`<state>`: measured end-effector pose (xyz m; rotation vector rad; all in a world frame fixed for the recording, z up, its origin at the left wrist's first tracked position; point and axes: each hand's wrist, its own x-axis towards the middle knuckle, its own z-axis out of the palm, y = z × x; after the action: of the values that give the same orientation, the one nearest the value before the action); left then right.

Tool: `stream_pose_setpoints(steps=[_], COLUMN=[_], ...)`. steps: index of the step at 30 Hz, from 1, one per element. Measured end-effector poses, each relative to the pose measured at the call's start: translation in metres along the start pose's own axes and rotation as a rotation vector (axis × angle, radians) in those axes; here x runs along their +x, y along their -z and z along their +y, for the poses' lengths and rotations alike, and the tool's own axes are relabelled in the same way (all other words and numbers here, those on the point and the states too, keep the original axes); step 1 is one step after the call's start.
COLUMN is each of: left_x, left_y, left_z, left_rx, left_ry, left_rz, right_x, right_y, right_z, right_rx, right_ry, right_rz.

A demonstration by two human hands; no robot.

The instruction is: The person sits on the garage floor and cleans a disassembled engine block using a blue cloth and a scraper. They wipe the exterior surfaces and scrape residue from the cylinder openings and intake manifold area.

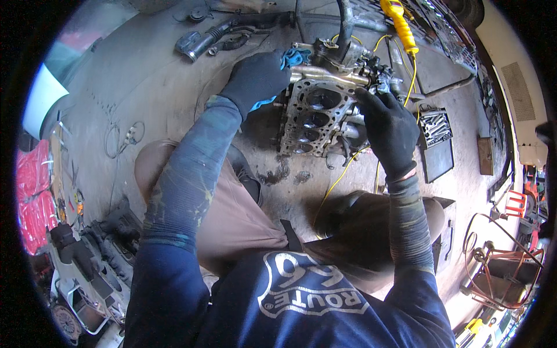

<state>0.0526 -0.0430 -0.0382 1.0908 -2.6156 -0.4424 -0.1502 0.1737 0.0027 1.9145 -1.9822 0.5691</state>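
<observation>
An engine block (pixel 288 124) with a row of open cylinder bores stands on the floor before me. My left hand (pixel 255 81), in a black glove, is closed on a blue rag (pixel 296 57) beside the block's far left corner. A bit of the rag also sticks out under the palm. Along the block's far end runs a shiny metal shaft or pipe (pixel 325 74). My gloved right hand (pixel 390 130) reaches over the far right corner, its fingers apart and near the metal fittings (pixel 380 78) there. Whether those fingertips touch the block cannot be made out.
A yellow work light (pixel 401 26) with a yellow cord lies beyond the block. An open socket case (pixel 437 145) sits at its right. Black hoses (pixel 206 43) lie at the far left. Dark car parts (pixel 87 255) and a red plastic-wrapped bundle (pixel 35 191) are at the left.
</observation>
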Motion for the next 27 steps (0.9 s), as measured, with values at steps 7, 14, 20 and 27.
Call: stream_pose_setpoints(steps=[7,14,20,27], left_x=[-0.0027,-0.0014,-0.001,0.0012], left_y=[-0.0005,-0.0029,-0.0077,-0.0075], left_z=[-0.0008,-0.0032,-0.005,-0.0087], left_rx=[-0.024,-0.007,-0.01,-0.037], left_ry=[-0.015,-0.01,-0.001,-0.032], left_rz=[0.019,-0.021,0.022,0.024], right_x=[0.0014,-0.0023,0.0002,0.001], right_y=[0.0034,0.0069,0.0002,-0.0026], right_z=[-0.0027,-0.0005,-0.0028,-0.0004], right_rx=[0.057,0.026,-0.082,-0.044], right_ry=[-0.02,-0.023,0.042,0.017], right_rz=[0.028,-0.008,-0.026,0.012])
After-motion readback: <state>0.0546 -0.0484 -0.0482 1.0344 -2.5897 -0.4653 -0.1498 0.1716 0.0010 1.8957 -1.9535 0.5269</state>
